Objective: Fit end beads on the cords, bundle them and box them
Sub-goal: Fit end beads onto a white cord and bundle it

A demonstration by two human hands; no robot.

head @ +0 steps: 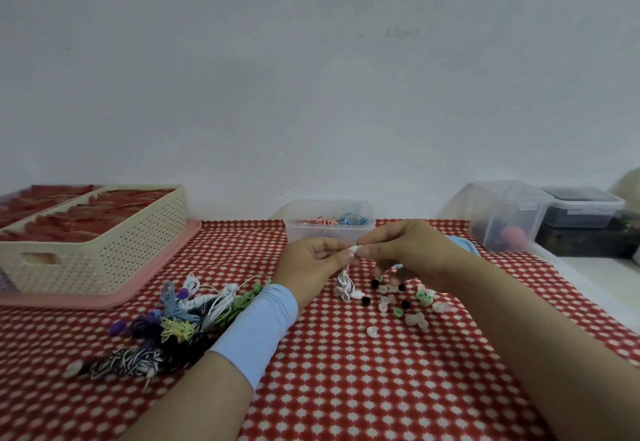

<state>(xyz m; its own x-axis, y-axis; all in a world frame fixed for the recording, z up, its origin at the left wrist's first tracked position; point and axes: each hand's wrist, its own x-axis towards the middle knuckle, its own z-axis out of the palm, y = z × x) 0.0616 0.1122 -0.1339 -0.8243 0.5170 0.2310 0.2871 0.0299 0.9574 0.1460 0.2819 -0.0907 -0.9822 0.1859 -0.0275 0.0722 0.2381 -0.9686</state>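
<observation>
I've got both hands raised just above the counter (346,388), which has a red cloth with white dots over it. The left hand (313,257) is closed in a pinch on the top end of a thin white cord (344,284). The right hand (408,250) pinches a small white rounded end bead (353,250) against that cord end, and the two hands' fingertips meet there. The rest of the cord hangs in a loose tangle, its lowest loops on the cloth. I can't tell if the bead is seated; it's too small.

Risks as I judge them:
- The bead is tiny and looks smooth. A skewed push could pop it out of the pinch, and it would be hard to pick out among the scattered loose beads, white, green and black (405,302), right below.
- The hanging tangle touches those beads. Lifting or swinging the cord could drag them or roll them toward the counter edge.
- The left forearm, in a pale blue sleeve band (259,326), lies against the heap of mixed coloured cords (180,312). A pullback could snag them.
- The clear plastic tub with bundled cords (329,222) sits just behind the hands. A forward reach with the cord unbundled could catch on its rim.
- A half-fitted bead could slip off later during bundling.
</observation>
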